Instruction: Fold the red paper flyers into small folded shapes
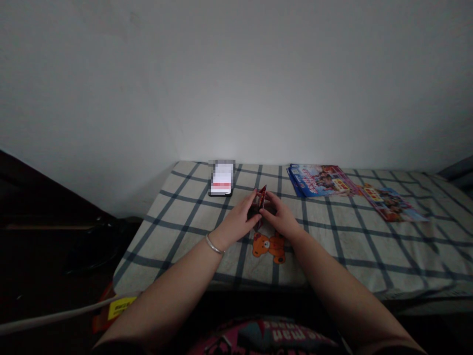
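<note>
Between my two hands, near the middle of the table, a small dark red piece of folded paper or card stands on edge with its pointed top showing. My left hand is closed on its left side, a silver bangle at the wrist. From the right, my right hand grips the same piece, thumb toward me and fingers on the far side. Its lower part is hidden by my fingers, so its exact kind is unclear. Just below my hands, an orange teddy bear print shows on the cloth.
A checked cloth covers the table, which meets a white wall. A lit phone is at the back left. Colourful printed booklets lie at the back right, with another printed sheet beside them.
</note>
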The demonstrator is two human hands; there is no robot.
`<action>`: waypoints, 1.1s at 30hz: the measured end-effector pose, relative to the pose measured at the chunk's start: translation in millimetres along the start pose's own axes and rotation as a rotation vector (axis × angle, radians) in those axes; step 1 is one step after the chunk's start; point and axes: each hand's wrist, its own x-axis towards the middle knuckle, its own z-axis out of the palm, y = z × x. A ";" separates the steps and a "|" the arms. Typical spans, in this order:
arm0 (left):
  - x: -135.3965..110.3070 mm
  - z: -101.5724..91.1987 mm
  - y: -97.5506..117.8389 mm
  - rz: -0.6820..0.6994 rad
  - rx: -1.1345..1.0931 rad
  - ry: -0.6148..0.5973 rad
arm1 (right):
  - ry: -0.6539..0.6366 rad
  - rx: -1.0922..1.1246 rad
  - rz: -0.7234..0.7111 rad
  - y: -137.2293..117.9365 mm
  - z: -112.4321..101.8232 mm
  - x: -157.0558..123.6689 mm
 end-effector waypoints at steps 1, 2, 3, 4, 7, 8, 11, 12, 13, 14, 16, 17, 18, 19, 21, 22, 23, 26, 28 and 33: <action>0.0 0.0 -0.5 -0.004 -0.006 0.011 | -0.006 0.001 -0.003 -0.5 0.1 -0.2; 0.1 0.1 -1.0 -0.006 -0.013 0.015 | -0.012 0.006 -0.005 -1.2 0.1 -0.4; 0.1 0.1 -1.3 -0.007 -0.020 0.014 | -0.017 0.012 -0.005 -2.0 0.0 -0.6; 0.2 0.1 -1.5 -0.008 -0.028 0.013 | -0.022 0.018 -0.005 -2.8 -0.2 -0.8; 0.7 -0.3 -1.9 -0.011 -0.050 0.013 | -0.042 0.015 -0.013 -4.1 -1.4 -0.7; 1.0 -0.6 -2.3 -0.010 -0.054 0.018 | -0.051 0.006 -0.018 -4.0 -1.8 -0.5; 2.4 -1.3 -5.0 0.006 -0.042 0.034 | -0.056 -0.035 -0.043 -2.1 -3.0 0.5; 3.0 -1.6 -6.3 0.011 -0.034 0.042 | -0.046 -0.050 -0.054 -1.3 -3.2 0.8; 3.6 -2.1 -7.5 0.012 -0.025 0.052 | -0.033 -0.063 -0.066 -0.7 -3.2 1.0; 4.3 -2.7 -8.5 0.007 -0.018 0.063 | -0.018 -0.073 -0.075 -0.4 -3.2 1.3; 5.3 -4.5 -9.4 -0.002 -0.017 0.082 | 0.000 -0.082 -0.084 -0.3 -3.1 1.7; 5.8 -5.6 -9.2 -0.002 -0.022 0.088 | 0.006 -0.083 -0.084 -0.4 -3.2 1.8; 6.2 -6.7 -8.7 0.003 -0.032 0.091 | 0.013 -0.082 -0.083 -0.4 -3.3 2.0; 6.6 -7.9 -8.0 0.011 -0.041 0.094 | 0.019 -0.079 -0.082 -0.3 -3.6 2.3; 7.2 -9.7 -7.0 0.019 -0.052 0.100 | 0.032 -0.075 -0.079 0.7 -4.7 2.9; 7.5 -10.4 -6.9 0.016 -0.051 0.102 | 0.038 -0.077 -0.080 1.6 -5.4 3.2; 7.8 -10.9 -7.1 0.011 -0.047 0.107 | 0.043 -0.082 -0.081 2.5 -6.3 3.5; 8.4 -12.1 -8.9 0.001 -0.021 0.125 | 0.054 -0.107 -0.077 5.2 -9.5 3.7; 8.5 -13.1 -9.3 0.004 -0.005 0.137 | 0.064 -0.119 -0.067 5.8 -11.7 3.4; 8.2 -16.1 -6.7 0.008 0.027 0.132 | 0.074 -0.156 -0.056 4.8 -17.6 2.0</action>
